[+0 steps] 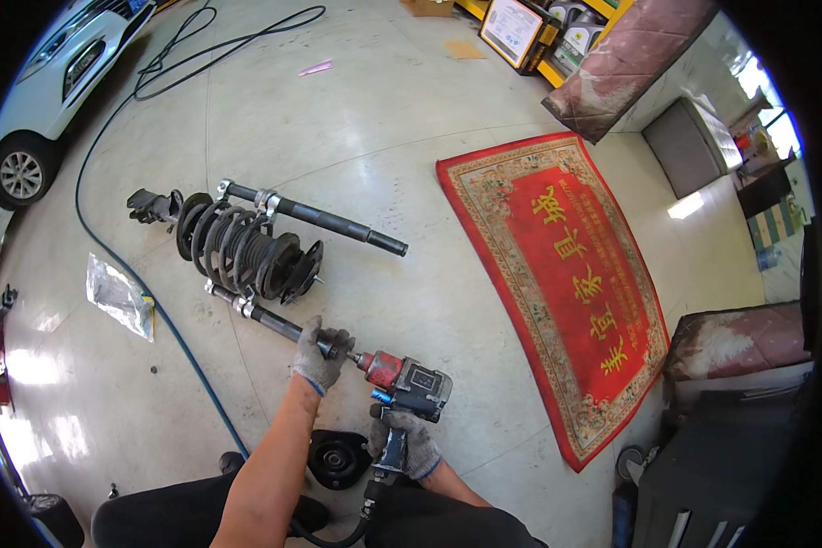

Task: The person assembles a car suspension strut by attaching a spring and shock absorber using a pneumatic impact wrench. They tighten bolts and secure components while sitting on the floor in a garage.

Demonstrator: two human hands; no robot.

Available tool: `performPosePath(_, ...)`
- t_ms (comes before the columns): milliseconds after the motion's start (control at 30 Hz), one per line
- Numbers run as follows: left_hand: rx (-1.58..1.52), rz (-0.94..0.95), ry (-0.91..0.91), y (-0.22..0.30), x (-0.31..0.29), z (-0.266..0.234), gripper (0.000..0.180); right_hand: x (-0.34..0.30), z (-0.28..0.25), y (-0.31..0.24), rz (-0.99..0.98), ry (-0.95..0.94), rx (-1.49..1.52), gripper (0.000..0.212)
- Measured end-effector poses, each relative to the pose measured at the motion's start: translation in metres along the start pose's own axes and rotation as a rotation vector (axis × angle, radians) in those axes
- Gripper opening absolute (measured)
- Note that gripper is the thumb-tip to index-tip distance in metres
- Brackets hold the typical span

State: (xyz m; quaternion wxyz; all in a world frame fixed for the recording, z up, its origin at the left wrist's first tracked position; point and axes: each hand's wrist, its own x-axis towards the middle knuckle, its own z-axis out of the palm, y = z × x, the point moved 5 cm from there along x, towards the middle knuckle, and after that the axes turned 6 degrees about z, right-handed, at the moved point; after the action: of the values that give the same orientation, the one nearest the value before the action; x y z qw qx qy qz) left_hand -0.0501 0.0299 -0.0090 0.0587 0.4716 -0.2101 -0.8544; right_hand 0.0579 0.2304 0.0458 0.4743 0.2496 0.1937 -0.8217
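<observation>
A car strut with a black coil spring (233, 245) lies on its side on the floor. Two spring compressor rods are clamped along it, one on the far side (324, 219) and one on the near side (276, 321). My gloved left hand (318, 361) is wrapped round the near compressor's end, where the impact wrench's socket meets it. By its handle, my gloved right hand (417, 446) holds a red and black air impact wrench (409, 380), its nose toward the rod. The trigger finger is not clearly visible. Below the wrench lies a round black strut mount (340, 458).
A dark air hose (178, 333) winds over the floor at the left, beside a clear plastic bag (121, 297). A red mat (566, 292) lies to the right. At the upper left stands a white car (73, 78); shelves with oil jugs (575, 41) are at the top right.
</observation>
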Motion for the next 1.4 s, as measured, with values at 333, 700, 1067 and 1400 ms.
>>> performPosePath(333,1.219,0.108,-0.482,0.016,-0.064,0.106,0.042,-0.024,-0.038,-0.044,-0.206,0.213,0.092,0.027)
performPosePath(700,0.760,0.001,-0.415,-0.073,0.070,0.168,0.023,-0.028,-0.042,-0.026,-0.120,0.270,-0.010,0.031)
performPosePath(1067,0.428,-0.025,-0.221,-0.030,-0.067,-0.007,0.034,-0.034,-0.064,-0.028,-0.127,0.271,0.039,0.032)
performPosePath(1400,0.560,0.197,0.083,-0.027,-0.050,-0.001,0.034,-0.034,-0.047,-0.031,-0.143,0.196,0.060,0.033)
